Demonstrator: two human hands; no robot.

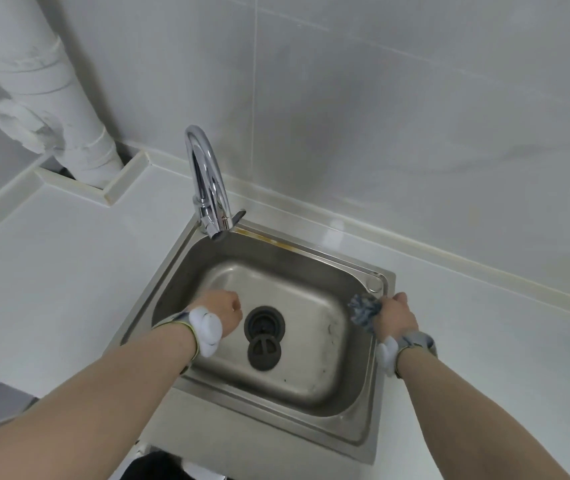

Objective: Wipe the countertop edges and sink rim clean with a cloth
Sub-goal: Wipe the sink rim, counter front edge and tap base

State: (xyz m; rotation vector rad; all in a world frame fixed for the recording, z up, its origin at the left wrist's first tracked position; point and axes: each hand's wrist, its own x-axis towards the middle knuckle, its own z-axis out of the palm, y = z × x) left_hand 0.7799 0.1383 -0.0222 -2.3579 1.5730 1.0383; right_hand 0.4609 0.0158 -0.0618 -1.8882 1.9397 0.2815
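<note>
**Two hands over the sink, cloth at the right rim**

Two forearms reach in from 6 o'clock, each with a white band at the wrist. Your left hand (225, 311) hangs over the basin at about 9 o'clock of the drain strainer (264, 323), fingers curled under and holding nothing that shows. Your right hand (396, 318) grips the bunched grey-blue cloth (364, 309), fingers closed round it, right at the inner edge of the sink rim (382, 393) on the 3 o'clock side.

You appear to be on the sink-rim step. The next move likely calls for pressing the cloth flat on the rim and running it along, toward the far corner at 1 o'clock.

Farther off, a brownish streak marks the back rim near the faucet (207, 188) at 11 o'clock; it probably needs firmer rubbing. The countertop (51, 271) spreads either side.

No brand, label or writing can be read anywhere.
</note>
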